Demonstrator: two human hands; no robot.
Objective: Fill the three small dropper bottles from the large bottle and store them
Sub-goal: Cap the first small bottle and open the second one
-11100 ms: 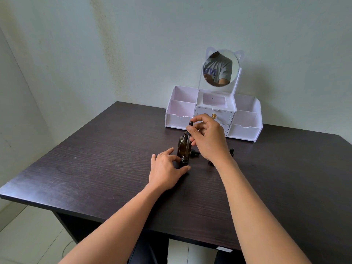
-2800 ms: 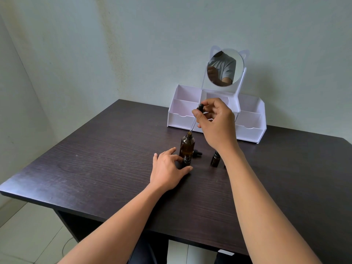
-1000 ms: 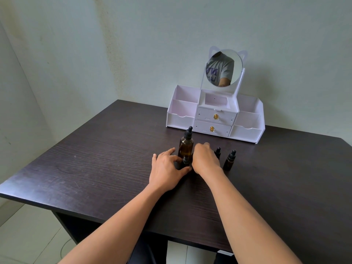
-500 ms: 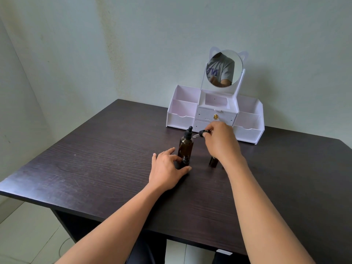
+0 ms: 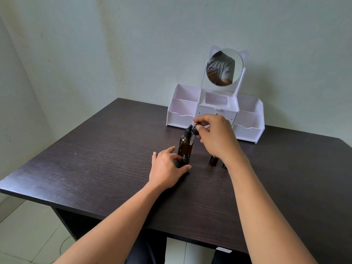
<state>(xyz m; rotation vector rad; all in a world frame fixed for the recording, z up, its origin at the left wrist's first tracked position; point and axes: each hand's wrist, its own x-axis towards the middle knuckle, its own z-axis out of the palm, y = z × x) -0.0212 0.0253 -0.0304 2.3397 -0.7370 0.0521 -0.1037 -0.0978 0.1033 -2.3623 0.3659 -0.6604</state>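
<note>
The large amber bottle (image 5: 185, 145) stands mid-table with its black dropper cap on. Just in front of it stands a small open dropper bottle (image 5: 185, 159), and my left hand (image 5: 167, 168) holds it at the base between thumb and fingers. My right hand (image 5: 215, 138) pinches a small black dropper cap (image 5: 194, 132) whose glass pipette points down, above and slightly right of the open small bottle. Two more small amber bottles (image 5: 213, 160) stand to the right, largely hidden behind my right wrist; of the second, only an edge (image 5: 224, 165) shows.
A white desk organiser (image 5: 247, 130) with open side bins, two small drawers and a round cat-ear mirror (image 5: 224, 67) stands at the back of the dark wooden table (image 5: 95, 159). Pale walls close the left and back. The table's front edge is near my elbows.
My right hand picked up a small dropper cap from the table beside the large bottle and now tilts its pipette downward over the small bottle. My left hand stayed put.
</note>
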